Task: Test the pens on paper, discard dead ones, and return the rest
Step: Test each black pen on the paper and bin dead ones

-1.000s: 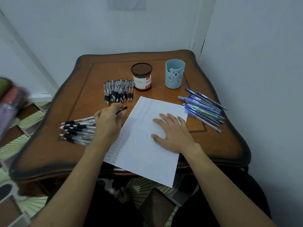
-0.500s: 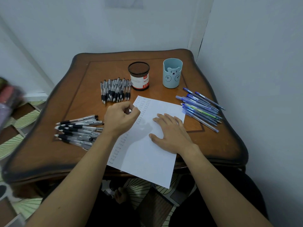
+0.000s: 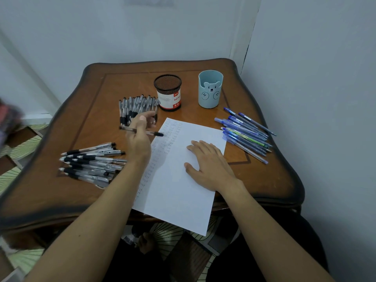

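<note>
My left hand (image 3: 140, 137) holds a clear black pen (image 3: 158, 133) level, its dark end over the upper left edge of the white paper (image 3: 179, 192). The sheet carries columns of small test marks. My right hand (image 3: 207, 163) lies flat on the paper with straight fingers. A row of black pens (image 3: 138, 107) lies just beyond my left hand. Another pile of black pens (image 3: 91, 162) sits to the left of my forearm. Blue pens (image 3: 246, 135) lie on the right side of the table.
A black mesh pen cup (image 3: 168, 92) with a red and white label and a light blue bear cup (image 3: 210, 89) stand at the back of the brown wooden table (image 3: 81, 119). The paper overhangs the front edge. Walls close in behind and to the right.
My left hand has moved away from the left pen pile, up and to the right, to the paper's upper left edge. The pen now lies level in it. My right hand stays put.
</note>
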A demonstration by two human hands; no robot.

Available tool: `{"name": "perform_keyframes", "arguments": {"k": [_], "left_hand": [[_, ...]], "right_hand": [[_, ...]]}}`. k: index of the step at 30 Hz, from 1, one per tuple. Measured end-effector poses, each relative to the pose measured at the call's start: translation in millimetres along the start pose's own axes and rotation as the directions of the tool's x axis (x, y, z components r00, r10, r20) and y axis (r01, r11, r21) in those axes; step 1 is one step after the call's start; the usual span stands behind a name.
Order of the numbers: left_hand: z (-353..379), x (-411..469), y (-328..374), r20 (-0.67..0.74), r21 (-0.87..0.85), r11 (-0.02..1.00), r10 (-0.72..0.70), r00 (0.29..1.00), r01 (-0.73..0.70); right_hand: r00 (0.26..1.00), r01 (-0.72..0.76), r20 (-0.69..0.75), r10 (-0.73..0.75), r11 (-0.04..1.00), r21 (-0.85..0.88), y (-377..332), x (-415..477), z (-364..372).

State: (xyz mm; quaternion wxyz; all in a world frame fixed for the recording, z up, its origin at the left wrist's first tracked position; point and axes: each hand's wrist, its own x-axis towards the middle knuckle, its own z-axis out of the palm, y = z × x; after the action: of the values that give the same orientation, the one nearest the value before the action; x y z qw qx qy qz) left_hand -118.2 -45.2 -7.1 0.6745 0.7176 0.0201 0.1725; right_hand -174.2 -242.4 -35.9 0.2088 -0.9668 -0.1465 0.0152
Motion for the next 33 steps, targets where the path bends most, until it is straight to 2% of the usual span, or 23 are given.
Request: {"name": "perform_keyframes", "arguments": {"k": [3, 8, 14, 19, 24, 33], "left_hand": [[0.0, 0.8, -7.2, 0.124, 0.121, 0.993, -0.008, 0.992, -0.008], [0.9, 10.6, -14.7, 0.197, 0.222, 0.975, -0.035, 0.980, -0.010], [4.8, 6.7, -15.3, 0.170, 0.250, 0.968, -0.082, 0.982, 0.037], [1.8, 10.6, -23.4, 0.071, 0.287, 0.954, -0.115, 0.991, 0.090], [0.7, 11.8, -27.0, 0.125, 0.378, 0.926, -0.072, 0.989, 0.020], [1.8, 11.2, -28.8, 0.153, 0.436, 0.899, -0.041, 0.987, -0.031]], "right_hand": [[1.000, 0.003, -0.009, -0.003, 1.000, 0.005, 0.3, -0.8, 0.7], [1.000, -0.003, -0.019, 0.003, 1.000, 0.001, -1.1, -0.9, 1.1], [1.000, -0.008, -0.018, 0.008, 1.000, -0.009, -1.7, -1.2, 1.9], [1.000, -0.013, -0.021, 0.013, 1.000, -0.014, -3.0, -2.0, 1.2], [1.000, -0.014, -0.021, 0.014, 1.000, -0.015, -3.0, -2.4, 1.5], [0.999, -0.022, -0.033, 0.022, 1.000, -0.001, -3.4, -2.2, 1.7]]}}
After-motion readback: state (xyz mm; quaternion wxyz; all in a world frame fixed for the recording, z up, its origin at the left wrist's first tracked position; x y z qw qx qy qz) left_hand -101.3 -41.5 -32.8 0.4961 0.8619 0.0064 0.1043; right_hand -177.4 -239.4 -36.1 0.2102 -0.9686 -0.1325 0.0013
